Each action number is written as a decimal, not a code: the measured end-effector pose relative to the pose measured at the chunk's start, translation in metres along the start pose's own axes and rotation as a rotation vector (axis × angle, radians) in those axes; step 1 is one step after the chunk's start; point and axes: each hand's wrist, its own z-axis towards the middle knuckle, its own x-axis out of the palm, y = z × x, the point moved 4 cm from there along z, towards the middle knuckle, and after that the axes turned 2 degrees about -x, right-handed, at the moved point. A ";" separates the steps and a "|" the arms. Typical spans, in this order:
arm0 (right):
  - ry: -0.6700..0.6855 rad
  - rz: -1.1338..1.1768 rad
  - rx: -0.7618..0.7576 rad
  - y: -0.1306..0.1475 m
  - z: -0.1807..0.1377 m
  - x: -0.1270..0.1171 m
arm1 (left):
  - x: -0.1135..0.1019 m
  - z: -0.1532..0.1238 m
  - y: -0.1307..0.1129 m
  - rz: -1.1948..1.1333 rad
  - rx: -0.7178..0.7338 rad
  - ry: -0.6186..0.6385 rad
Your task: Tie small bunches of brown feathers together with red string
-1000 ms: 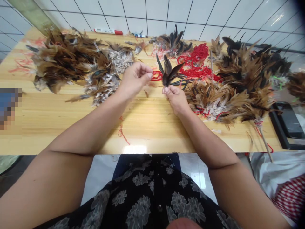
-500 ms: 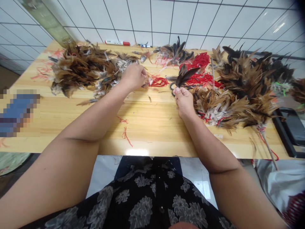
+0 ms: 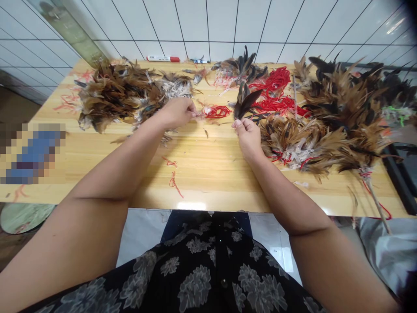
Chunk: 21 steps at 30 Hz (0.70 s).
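My right hand point(image 3: 248, 135) is closed around the stems of a small bunch of dark feathers point(image 3: 245, 102), held upright just above the wooden table point(image 3: 208, 174). My left hand point(image 3: 177, 112) is pinched shut at the edge of a brown feather pile point(image 3: 117, 93), its fingertips close to a loop of red string point(image 3: 216, 112). What the left fingers pinch is too small to make out. The two hands are about a hand's width apart.
A second large heap of brown and black feathers point(image 3: 339, 113) covers the table's right side, with bundles of red string point(image 3: 273, 89) behind it. A red-capped marker point(image 3: 162, 58) lies by the tiled wall. Red string scraps point(image 3: 174, 182) lie near the front edge. A blurred patch point(image 3: 31, 152) sits left.
My left hand moved away from the dark feather bunch, left and down to the brown pile's edge. My right hand kept its grip on the bunch, which tilted a little.
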 end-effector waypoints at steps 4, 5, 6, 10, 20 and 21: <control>0.007 -0.048 0.013 0.004 -0.003 0.000 | -0.020 -0.016 0.012 -0.264 0.053 0.031; 0.008 -0.061 0.014 0.004 -0.003 0.000 | -0.023 -0.020 0.014 -0.369 0.045 0.019; 0.011 -0.073 0.006 0.004 -0.003 -0.001 | -0.026 -0.024 0.015 -0.465 0.037 -0.009; 0.029 -0.104 -0.045 0.001 -0.002 -0.003 | -0.034 -0.039 0.004 -0.631 0.067 -0.191; 0.028 -0.119 -0.075 -0.001 0.000 -0.002 | -0.040 -0.065 -0.022 -0.522 0.098 -0.059; 0.025 -0.123 -0.073 0.000 0.000 -0.002 | -0.046 -0.066 -0.025 -0.515 0.109 -0.039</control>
